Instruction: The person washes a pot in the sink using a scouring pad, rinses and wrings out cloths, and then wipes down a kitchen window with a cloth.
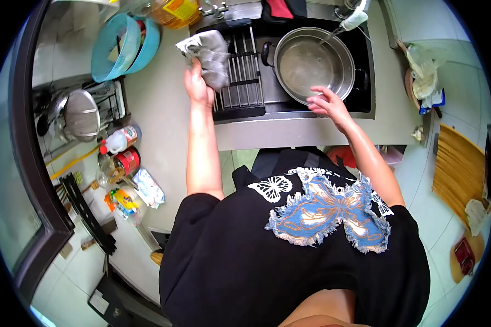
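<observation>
A grey crumpled cloth point(208, 57) is in my left hand point(198, 84), over the left edge of a metal drying rack point(243, 71) that lies across the sink. My right hand point(327, 106) is held with its fingers apart at the front rim of a large metal pot point(315, 62) and grips nothing. The pot stands in the black sink point(363, 98), with a black handle on each side. It seems to hold water, and the faucet point(354, 20) reaches over its back right side.
Blue basins point(145, 52) and a bottle of yellow liquid point(175, 12) stand at the back left. Bottles point(120, 139) and packets point(147, 188) line the left counter. A red and black cloth point(281, 8) lies behind the sink. Bags point(424, 71) hang at the right.
</observation>
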`<state>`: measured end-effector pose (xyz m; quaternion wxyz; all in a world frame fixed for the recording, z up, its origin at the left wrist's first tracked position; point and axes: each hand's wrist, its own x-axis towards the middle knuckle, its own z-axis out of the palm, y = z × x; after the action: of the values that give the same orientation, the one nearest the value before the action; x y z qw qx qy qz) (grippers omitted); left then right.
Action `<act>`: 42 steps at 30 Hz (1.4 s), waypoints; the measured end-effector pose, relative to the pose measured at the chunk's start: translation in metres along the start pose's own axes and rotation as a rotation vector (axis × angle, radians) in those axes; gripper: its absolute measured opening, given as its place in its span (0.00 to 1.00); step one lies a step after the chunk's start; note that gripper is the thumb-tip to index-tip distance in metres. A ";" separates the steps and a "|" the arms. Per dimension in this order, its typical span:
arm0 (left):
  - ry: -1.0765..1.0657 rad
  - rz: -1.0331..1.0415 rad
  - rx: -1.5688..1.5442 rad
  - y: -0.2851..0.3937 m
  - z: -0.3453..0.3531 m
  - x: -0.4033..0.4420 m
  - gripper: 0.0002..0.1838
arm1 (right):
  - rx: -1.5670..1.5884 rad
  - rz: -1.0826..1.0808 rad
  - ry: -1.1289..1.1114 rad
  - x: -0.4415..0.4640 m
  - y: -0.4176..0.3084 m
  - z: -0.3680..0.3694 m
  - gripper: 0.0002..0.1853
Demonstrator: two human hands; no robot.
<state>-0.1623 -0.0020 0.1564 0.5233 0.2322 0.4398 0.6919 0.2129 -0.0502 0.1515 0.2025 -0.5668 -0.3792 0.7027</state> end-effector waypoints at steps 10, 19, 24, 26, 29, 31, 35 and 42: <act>-0.106 -0.668 -0.545 -0.081 0.113 -0.092 0.30 | 0.748 -0.178 -0.079 0.040 -0.032 0.050 0.25; -0.173 -0.722 0.149 -0.092 0.076 -0.073 0.28 | 0.427 -0.257 0.226 0.035 -0.011 0.057 0.15; -0.360 -0.592 0.236 -0.112 0.100 -0.067 0.34 | 0.377 -0.311 0.435 0.056 0.023 -0.001 0.17; -0.303 -0.503 0.279 -0.139 0.114 -0.056 0.37 | 0.355 -0.174 0.483 0.059 0.016 -0.022 0.32; -0.224 -0.167 1.263 -0.173 0.109 -0.036 0.36 | -0.168 0.074 0.646 0.086 0.062 -0.081 0.43; -0.286 -0.021 1.284 -0.173 0.105 -0.036 0.33 | -0.255 -0.017 0.676 0.077 0.065 -0.086 0.41; -0.729 0.183 1.481 -0.202 0.131 -0.032 0.36 | -0.304 -0.034 0.571 0.070 0.058 -0.081 0.39; -0.832 0.484 1.889 -0.362 0.117 0.013 0.41 | -0.876 -0.220 0.555 0.179 0.079 -0.061 0.36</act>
<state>0.1128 0.0761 -0.0946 0.0881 0.8448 0.5274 0.0211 0.2327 0.0464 -0.0285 0.1120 -0.7201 -0.6265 0.2764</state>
